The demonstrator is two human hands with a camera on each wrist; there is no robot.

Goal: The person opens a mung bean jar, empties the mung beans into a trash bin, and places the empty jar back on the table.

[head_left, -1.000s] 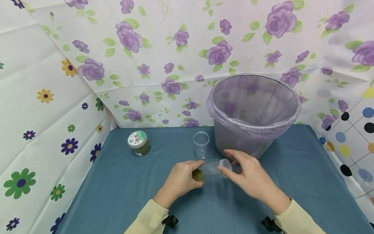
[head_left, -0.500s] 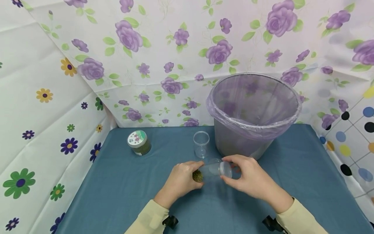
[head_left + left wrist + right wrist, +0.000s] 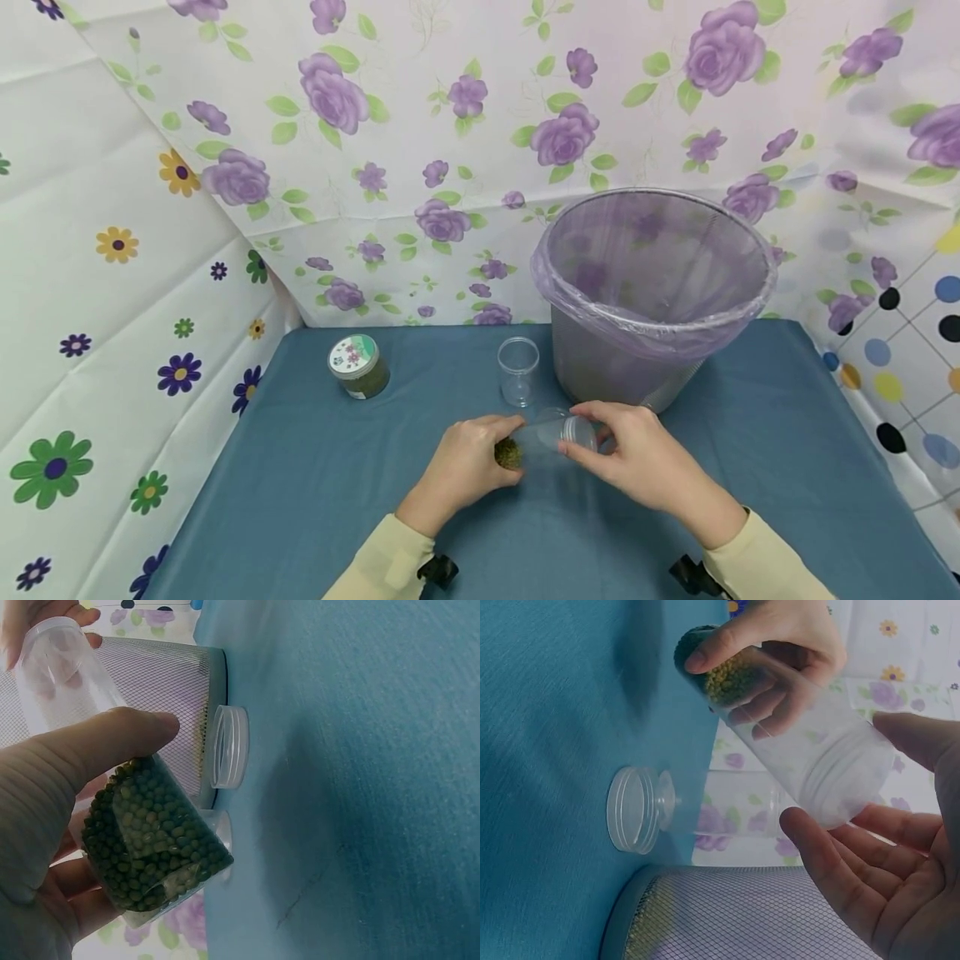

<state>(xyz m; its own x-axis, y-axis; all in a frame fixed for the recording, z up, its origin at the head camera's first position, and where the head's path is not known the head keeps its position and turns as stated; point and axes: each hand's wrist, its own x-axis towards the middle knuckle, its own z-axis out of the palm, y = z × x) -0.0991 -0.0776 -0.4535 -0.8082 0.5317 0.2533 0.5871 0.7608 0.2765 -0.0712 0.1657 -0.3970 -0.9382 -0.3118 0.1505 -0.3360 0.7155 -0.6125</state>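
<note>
My left hand [image 3: 468, 467] grips the lower end of a clear plastic jar [image 3: 795, 742], tilted with its ridged end up toward the right. Small green beans [image 3: 157, 840], like mung beans, fill its bottom. At the ridged end, the thumb and fingers of my right hand [image 3: 637, 454] pinch the rim from both sides. Whether a cap covers that end, I cannot tell. A clear round lid [image 3: 632, 810] lies on the table beyond the jar. Behind it stands a clear footed plastic cup [image 3: 518, 371], upright.
A mesh waste bin [image 3: 622, 367] with a purple liner stands behind my right hand. At the back left sits a squat lidded tub [image 3: 358, 367] with a floral label. Blue cloth covers the table [image 3: 315, 500]; flowered sheets hang behind and beside it.
My right hand's fingers have shifted around the jar's ridged end, the index finger coming down slightly. The left hand and the jar have stayed nearly in place.
</note>
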